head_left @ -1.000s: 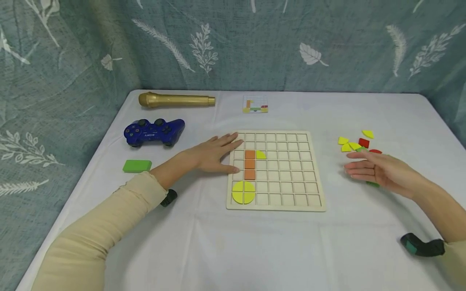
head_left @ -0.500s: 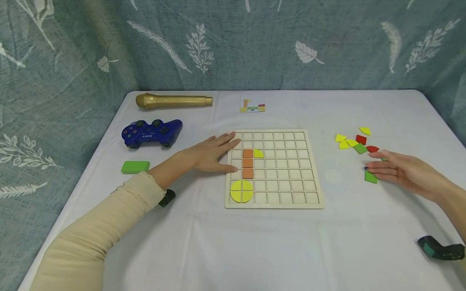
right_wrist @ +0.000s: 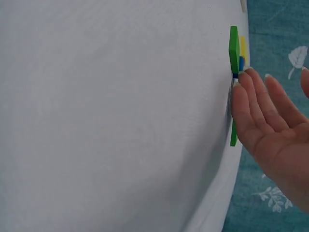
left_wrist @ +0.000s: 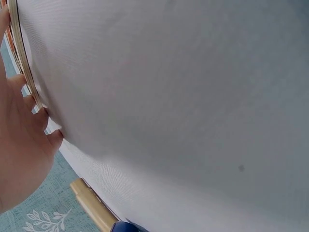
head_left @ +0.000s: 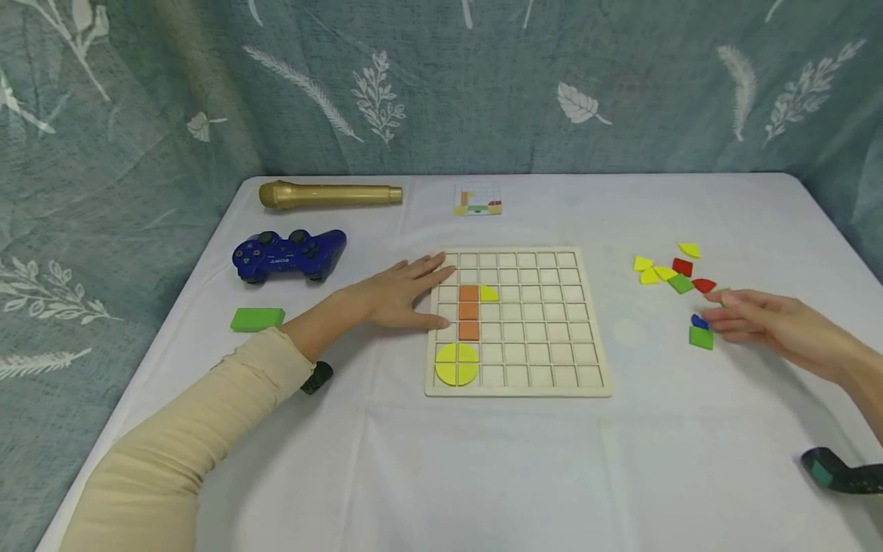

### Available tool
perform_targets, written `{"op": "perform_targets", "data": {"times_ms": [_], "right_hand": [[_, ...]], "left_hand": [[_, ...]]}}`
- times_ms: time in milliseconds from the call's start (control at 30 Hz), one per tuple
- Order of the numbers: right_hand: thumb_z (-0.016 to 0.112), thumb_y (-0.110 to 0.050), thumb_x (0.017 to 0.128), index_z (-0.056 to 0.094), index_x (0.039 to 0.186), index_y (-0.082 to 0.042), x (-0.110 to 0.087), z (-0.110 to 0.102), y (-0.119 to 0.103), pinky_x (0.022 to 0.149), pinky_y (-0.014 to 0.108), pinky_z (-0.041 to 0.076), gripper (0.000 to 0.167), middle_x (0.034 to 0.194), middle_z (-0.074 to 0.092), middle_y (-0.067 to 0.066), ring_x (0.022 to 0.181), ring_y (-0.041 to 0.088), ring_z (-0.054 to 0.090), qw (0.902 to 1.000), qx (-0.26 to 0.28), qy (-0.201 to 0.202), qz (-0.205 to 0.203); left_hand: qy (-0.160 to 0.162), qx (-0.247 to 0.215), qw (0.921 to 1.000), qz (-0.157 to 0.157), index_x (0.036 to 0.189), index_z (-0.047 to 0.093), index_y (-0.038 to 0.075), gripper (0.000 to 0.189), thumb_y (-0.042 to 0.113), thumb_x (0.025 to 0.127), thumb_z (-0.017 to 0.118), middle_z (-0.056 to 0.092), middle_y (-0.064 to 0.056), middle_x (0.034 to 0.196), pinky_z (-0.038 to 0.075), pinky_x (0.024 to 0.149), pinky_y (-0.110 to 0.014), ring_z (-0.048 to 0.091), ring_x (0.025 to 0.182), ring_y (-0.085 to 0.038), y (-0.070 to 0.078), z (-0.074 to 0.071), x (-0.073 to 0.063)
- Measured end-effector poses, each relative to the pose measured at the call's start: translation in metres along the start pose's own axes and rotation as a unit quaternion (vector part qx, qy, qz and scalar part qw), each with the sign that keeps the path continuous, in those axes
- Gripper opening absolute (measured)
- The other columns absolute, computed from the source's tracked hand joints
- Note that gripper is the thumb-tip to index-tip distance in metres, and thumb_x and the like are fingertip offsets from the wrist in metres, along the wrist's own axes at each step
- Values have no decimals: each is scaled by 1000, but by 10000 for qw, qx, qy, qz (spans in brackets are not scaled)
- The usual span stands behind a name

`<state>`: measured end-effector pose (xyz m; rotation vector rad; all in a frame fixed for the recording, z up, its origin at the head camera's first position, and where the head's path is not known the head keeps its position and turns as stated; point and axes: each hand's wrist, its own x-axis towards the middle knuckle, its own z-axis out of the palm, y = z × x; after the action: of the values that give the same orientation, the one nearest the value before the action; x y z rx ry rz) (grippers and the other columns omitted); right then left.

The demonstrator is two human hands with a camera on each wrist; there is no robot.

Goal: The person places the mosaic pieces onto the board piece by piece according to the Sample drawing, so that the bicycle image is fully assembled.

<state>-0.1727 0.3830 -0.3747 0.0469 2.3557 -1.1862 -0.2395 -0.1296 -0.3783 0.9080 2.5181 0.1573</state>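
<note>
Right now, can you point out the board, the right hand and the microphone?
Board (head_left: 513, 331), head view: a bare square near its middle.
Right hand (head_left: 781, 326), head view: the middle of the hand.
Microphone (head_left: 338, 195), head view: the middle of its handle.

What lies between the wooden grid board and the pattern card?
Between the wooden grid board and the pattern card lies only bare white tablecloth; the head view shows this.

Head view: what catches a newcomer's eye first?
Probably the pale wooden gridded board at centre, with a yellow circle of four quarter pieces at its near left corner. Then the blue game controller left of the board, and small flat multicoloured tiles right of it.
</note>
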Motion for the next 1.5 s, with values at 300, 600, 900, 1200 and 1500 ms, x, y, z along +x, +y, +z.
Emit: {"op": "perform_targets", "data": {"times_ms": [300, 600, 900, 1200, 1500], "right_hand": [[50, -33, 101, 29, 146, 3, -10, 7, -1, 79, 17, 50, 60, 114, 61, -18, 97, -6, 57, 9994, -107, -143, -313], [65, -23, 93, 43, 138, 2, -11, 23, -12, 73, 20, 50, 56, 120, 59, 15, 91, -1, 58, 9917, -970, 37, -845], [77, -8, 80, 56, 126, 3, -8, 40, -18, 64, 20, 50, 52, 107, 58, 13, 77, 10, 55, 9721, -1606, 453, -1651], [80, -4, 76, 60, 122, 2, -4, 47, -17, 62, 19, 48, 50, 104, 59, 10, 76, 9, 52, 9595, -1731, 605, -2138], [81, -1, 73, 64, 117, -1, 1, 50, -18, 61, 18, 45, 46, 94, 61, 2, 75, 8, 51, 9467, -1902, 746, -2491]], "left_hand": [[42, -15, 10000, 35, 155, 1, 20, 93, 69, 88, 44, -10, -2, 159, 0, 114, -44, -6, 144, -21, -1, 1, 1], [29, 6, 10000, 29, 155, 3, 20, 92, 67, 89, 46, -9, -2, 159, 1, 115, -43, -6, 144, -21, 0, 1, 1], [70, 56, 9999, 49, 155, 3, 19, 91, 66, 90, 46, -8, -3, 159, 3, 115, -44, -6, 144, -21, 0, 4, 1], [75, 114, 9999, 62, 155, 2, 19, 91, 66, 90, 46, -8, -3, 159, 2, 115, -45, -6, 144, -22, -1, 3, 1], [81, 82, 9999, 24, 155, 2, 20, 91, 67, 90, 45, -9, -2, 159, 1, 115, -44, -6, 144, -22, -2, 4, 2]]}}
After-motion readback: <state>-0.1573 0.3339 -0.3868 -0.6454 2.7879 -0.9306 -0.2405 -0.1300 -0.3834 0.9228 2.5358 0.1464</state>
